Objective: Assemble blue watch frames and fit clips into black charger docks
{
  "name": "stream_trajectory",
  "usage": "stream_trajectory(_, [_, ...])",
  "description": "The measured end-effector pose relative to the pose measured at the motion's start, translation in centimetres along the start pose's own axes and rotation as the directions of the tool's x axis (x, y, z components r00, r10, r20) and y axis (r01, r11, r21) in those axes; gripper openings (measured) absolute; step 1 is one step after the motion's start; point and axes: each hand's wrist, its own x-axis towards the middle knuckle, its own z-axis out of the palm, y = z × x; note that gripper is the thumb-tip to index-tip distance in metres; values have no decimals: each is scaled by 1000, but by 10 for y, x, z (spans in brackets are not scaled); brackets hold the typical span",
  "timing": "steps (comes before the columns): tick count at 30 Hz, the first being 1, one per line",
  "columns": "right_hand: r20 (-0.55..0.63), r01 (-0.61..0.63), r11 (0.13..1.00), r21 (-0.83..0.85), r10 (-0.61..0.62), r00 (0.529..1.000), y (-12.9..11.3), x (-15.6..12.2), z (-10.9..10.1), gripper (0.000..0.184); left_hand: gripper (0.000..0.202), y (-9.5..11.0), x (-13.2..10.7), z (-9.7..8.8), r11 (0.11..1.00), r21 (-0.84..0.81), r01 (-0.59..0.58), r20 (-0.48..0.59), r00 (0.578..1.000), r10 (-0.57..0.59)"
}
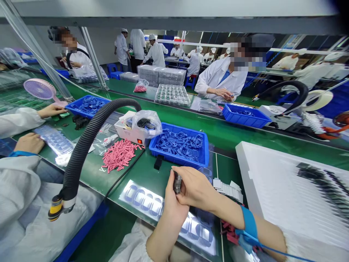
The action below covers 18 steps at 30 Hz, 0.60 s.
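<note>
The fingers of our right hand (197, 191) and left hand (174, 205) close narrowly on a small stack of thin dark pieces (177, 182), held above the green worktop (133, 178). An even pinch on both long sides looks best, keeping the pieces squared and their edges level. Beneath our hands lies a clear formed tray (143, 200). At 12 o'clock, a blue plastic bin of blue frames (178, 145) sits near our fingertips, so its rim limits upward movement. At 2 o'clock are white paper slips (228, 189), and at 3 o'clock the edge of a white foam board (253, 174) hems in our right forearm. At 10 o'clock lie loose pink pieces (120, 154), while a black flexible hose (81, 153) arcs across at 9 o'clock; we have most room toward 11 o'clock.
</note>
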Motion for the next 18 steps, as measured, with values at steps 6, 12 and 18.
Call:
stream_trajectory(6, [306,-90,996,-7,87,948,8,29,1,65,39,1,-3,1,998,-40,-52,23,998,53])
stream_trajectory(12, [433,-145,988,-51,152,889,8,49,13,63,39,12,-45,-25,939,286,193,-81,981,-178])
stream_trajectory(18, [407,-187,982,24,161,899,6,44,29,59,30,63,-62,-51,202,896,-396,359,912,197])
